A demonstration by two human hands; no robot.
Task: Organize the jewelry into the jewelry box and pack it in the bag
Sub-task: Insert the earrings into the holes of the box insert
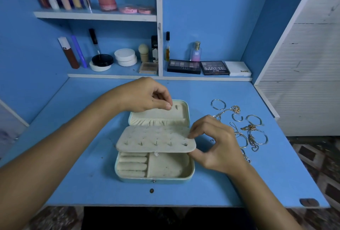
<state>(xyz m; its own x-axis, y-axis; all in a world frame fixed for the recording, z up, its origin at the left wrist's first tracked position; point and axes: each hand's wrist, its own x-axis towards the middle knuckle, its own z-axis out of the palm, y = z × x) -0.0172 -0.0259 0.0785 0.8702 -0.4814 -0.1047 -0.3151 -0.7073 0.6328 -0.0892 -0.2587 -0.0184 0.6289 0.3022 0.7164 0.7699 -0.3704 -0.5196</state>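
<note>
The jewelry box lies open on the blue desk, near its middle, lid tipped back toward the shelves. Its cream earring flap lies over the rear half of the tray; 4 pins and 1 small stud stand along the flap's front edge. Below it I see ring rolls on the left and 1 bare compartment on the right. My right hand pinches the flap's right edge between thumb and forefinger. My left hand hovers at the lid's top left corner, fingers curled, thumb and forefinger pressed together; whether they hold anything I cannot tell. The jewelry, bangles and chains, lies loose on the desk right of the box. Makeup palettes sit on the shelf behind.
</note>
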